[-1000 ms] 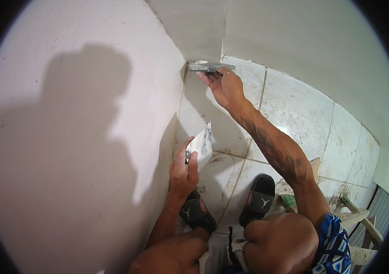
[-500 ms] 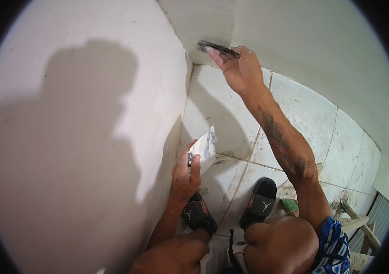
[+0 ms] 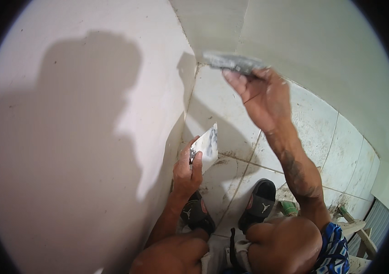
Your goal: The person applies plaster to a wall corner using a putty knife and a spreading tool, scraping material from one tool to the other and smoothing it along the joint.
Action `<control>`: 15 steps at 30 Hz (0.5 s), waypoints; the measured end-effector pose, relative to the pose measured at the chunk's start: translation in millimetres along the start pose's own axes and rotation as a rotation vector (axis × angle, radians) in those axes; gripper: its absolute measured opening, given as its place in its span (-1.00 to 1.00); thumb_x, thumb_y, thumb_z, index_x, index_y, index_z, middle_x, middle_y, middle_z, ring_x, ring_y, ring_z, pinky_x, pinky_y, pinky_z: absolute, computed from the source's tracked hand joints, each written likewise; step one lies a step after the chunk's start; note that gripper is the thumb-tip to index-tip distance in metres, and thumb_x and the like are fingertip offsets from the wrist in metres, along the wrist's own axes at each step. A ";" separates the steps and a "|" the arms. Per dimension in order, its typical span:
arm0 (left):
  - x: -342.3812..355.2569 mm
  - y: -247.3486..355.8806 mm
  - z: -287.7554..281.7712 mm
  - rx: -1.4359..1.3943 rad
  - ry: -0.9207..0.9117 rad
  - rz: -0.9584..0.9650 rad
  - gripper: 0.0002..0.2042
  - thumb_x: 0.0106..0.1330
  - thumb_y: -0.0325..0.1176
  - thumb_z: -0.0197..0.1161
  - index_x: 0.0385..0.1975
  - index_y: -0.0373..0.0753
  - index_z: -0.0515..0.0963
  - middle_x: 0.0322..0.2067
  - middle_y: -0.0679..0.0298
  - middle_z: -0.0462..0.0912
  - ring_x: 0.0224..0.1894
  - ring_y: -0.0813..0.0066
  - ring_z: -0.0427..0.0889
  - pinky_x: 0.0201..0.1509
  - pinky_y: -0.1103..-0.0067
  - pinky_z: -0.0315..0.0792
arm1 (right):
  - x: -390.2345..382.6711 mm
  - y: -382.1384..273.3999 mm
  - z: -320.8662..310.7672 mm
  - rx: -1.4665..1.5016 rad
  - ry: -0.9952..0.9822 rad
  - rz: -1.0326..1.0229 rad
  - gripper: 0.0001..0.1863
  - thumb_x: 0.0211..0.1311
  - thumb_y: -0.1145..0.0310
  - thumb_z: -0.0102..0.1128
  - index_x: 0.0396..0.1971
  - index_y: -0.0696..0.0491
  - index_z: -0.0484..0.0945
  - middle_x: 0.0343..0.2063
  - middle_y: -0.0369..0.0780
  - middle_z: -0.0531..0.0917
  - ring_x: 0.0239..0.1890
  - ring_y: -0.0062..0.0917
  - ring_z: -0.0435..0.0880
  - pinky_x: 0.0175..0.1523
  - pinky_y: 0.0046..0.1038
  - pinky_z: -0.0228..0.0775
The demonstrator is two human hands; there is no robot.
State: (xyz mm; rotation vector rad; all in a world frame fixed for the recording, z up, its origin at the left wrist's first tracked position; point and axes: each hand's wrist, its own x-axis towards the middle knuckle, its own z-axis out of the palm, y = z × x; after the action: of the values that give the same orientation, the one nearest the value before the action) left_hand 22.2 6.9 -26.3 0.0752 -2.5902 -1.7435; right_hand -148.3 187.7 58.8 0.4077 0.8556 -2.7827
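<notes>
My right hand (image 3: 265,93) grips a dark, flat putty knife (image 3: 233,62) smeared with pale paste; motion blurs its blade. It is held out near the inner corner where the walls meet, above the tiled floor. Lower down, close to the left wall, my left hand (image 3: 188,171) is closed on a second flat blade, a scraper (image 3: 206,147) coated with white paste and grey streaks. Its thumb lies over the near edge, and the handle is mostly hidden by the fingers.
A white wall (image 3: 84,182) rises close on the left, carrying my shadow. Another wall (image 3: 322,41) curves across the far right. Smudged white tiles (image 3: 231,100) cover the floor beneath my sandals (image 3: 259,201). At the lower right stand wooden pieces (image 3: 365,237) and a green object (image 3: 289,208).
My right hand has drawn back from the corner, moving right and nearer, and the putty knife has turned so more of its pasted face shows. My left hand has barely shifted.
</notes>
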 end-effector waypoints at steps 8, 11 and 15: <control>-1.5 1.4 1.2 0.046 -0.014 0.038 -0.63 0.42 -0.36 0.04 0.14 -0.44 0.40 -0.02 -0.09 0.58 -0.18 0.07 0.67 -0.10 0.37 0.53 | 60.5 51.9 -93.2 -0.031 0.148 0.098 -0.67 0.31 0.56 -0.29 0.01 0.38 0.26 0.05 0.08 0.41 0.11 -0.07 0.46 0.28 -0.02 0.42; -3.1 3.3 -0.5 0.005 -0.017 -0.027 -0.63 0.42 -0.36 0.04 0.14 -0.44 0.40 -0.02 -0.09 0.58 -0.18 0.07 0.67 -0.10 0.37 0.53 | 75.9 55.4 -97.2 -0.030 0.118 0.075 -0.64 0.31 0.56 -0.28 0.06 0.38 0.23 0.04 0.05 0.42 0.09 -0.09 0.46 0.27 -0.04 0.42; -3.1 2.0 -1.2 0.000 -0.013 -0.029 -0.63 0.42 -0.36 0.03 0.15 -0.44 0.39 -0.03 -0.09 0.59 -0.20 0.09 0.67 -0.11 0.37 0.53 | 86.3 56.1 -91.5 -0.008 0.134 0.033 -0.65 0.32 0.56 -0.29 0.05 0.37 0.24 0.06 0.06 0.38 0.10 -0.10 0.44 0.29 -0.06 0.41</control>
State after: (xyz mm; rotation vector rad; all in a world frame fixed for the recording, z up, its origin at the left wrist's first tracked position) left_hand 25.2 6.7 -24.0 0.1026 -2.6115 -1.7586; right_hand -195.9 185.2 -70.3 0.6074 0.8804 -2.7459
